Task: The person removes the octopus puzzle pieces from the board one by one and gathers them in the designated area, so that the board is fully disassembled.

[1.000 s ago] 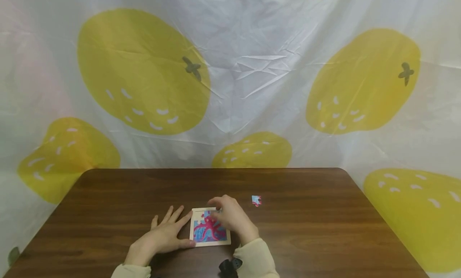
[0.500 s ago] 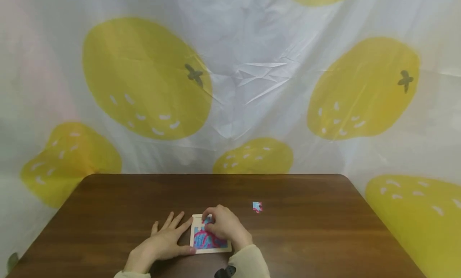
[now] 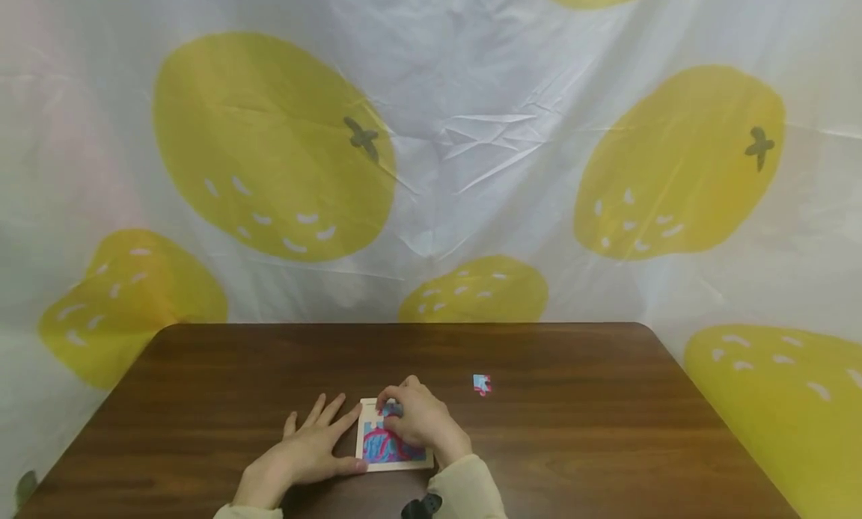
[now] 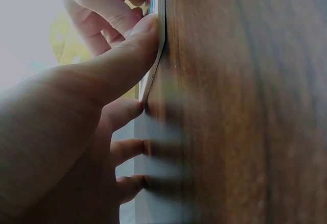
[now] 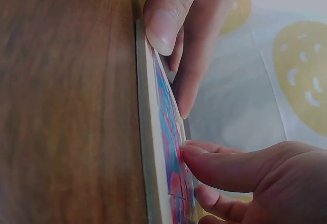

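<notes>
A small square jigsaw puzzle (image 3: 390,446) in a pale wooden frame lies on the table, showing a pink octopus on blue. My left hand (image 3: 303,450) is spread beside it, thumb on the near left corner and index fingertip at the far left corner. Over the upper part my right hand (image 3: 426,422) pinches a blue and pink jigsaw piece (image 3: 390,410) between thumb and index finger, close on the board. In the right wrist view the right thumb (image 5: 225,168) sits right at the picture surface. Pale backing shows at the puzzle's upper left. The right hand hides the upper right.
A loose jigsaw piece (image 3: 482,384), light blue and pink, lies on the brown wooden table (image 3: 592,429) to the right, beyond the puzzle. A white curtain (image 3: 471,205) with yellow fruit prints hangs behind the table's far edge.
My right hand has moved slightly left and down onto the puzzle's upper part, its fingers now around a piece there. The left hand keeps its place at the frame. The head view has tilted slightly.
</notes>
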A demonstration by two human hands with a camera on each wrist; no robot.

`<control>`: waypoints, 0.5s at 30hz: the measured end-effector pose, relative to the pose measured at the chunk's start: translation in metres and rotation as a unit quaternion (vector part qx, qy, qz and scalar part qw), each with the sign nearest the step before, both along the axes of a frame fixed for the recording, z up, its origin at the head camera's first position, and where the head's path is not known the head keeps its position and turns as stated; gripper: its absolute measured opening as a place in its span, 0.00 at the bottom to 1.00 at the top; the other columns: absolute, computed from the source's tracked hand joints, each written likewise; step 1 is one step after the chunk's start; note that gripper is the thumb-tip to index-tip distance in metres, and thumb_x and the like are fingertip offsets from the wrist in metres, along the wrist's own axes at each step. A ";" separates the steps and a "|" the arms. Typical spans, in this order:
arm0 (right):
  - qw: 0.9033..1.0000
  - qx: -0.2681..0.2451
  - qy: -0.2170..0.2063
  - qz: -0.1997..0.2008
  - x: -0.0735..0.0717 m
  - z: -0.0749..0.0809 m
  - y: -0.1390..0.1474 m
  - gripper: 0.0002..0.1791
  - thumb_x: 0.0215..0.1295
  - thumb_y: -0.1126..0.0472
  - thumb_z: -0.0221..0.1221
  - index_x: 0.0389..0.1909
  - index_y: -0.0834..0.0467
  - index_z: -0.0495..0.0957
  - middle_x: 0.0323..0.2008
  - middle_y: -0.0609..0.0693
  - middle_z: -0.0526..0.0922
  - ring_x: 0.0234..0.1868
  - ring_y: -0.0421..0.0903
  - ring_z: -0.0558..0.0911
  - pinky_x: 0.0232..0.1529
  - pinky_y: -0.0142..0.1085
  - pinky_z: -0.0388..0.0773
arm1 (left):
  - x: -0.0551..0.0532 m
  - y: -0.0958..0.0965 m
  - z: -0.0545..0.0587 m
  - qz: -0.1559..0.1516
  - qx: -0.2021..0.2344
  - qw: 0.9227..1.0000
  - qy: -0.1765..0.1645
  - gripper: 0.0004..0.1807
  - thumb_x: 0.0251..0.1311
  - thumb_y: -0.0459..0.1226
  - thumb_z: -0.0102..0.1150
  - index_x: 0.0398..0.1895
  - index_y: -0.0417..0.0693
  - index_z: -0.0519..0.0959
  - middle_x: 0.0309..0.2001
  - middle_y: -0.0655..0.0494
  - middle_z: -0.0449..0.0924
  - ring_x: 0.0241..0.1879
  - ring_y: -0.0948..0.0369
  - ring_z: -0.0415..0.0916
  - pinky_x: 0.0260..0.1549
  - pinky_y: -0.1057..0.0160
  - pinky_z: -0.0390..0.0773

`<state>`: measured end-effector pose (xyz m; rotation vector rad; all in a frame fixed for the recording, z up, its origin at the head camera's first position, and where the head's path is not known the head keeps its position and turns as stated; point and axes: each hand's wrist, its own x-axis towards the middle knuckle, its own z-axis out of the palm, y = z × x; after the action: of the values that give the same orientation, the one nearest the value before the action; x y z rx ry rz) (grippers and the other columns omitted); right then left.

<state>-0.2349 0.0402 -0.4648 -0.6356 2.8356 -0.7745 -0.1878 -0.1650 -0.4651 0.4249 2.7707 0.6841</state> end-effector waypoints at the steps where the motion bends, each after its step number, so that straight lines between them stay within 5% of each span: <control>1: 1.000 0.000 -0.001 0.000 0.000 0.000 0.000 0.10 0.60 0.59 0.68 0.39 0.43 0.80 0.41 0.45 0.70 0.42 0.44 0.73 0.37 0.46 0.75 | 0.000 0.000 0.000 0.000 0.000 1.000 0.001 0.51 0.50 0.64 0.63 0.75 0.51 0.61 0.75 0.41 0.49 0.73 0.36 0.37 0.59 0.24 0.36; 10: 1.000 -0.030 -0.005 0.007 -0.002 -0.002 0.004 0.11 0.59 0.59 0.68 0.38 0.42 0.79 0.41 0.45 0.71 0.39 0.44 0.74 0.38 0.48 0.75 | 0.000 0.000 -0.001 0.000 -0.002 1.000 0.001 0.52 0.50 0.65 0.63 0.75 0.51 0.61 0.76 0.41 0.48 0.73 0.36 0.37 0.59 0.24 0.36; 15: 0.998 -0.067 0.000 0.013 -0.007 -0.007 0.011 0.15 0.58 0.63 0.68 0.45 0.51 0.78 0.40 0.47 0.73 0.40 0.45 0.75 0.44 0.45 0.75 | -0.001 0.000 -0.001 0.001 -0.005 1.000 0.003 0.52 0.50 0.65 0.63 0.75 0.51 0.61 0.75 0.41 0.49 0.73 0.36 0.38 0.59 0.24 0.36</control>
<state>-0.2422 0.0517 -0.4718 -0.6894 2.7864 -0.9662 -0.1884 -0.1645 -0.4663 0.4231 2.7800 0.6690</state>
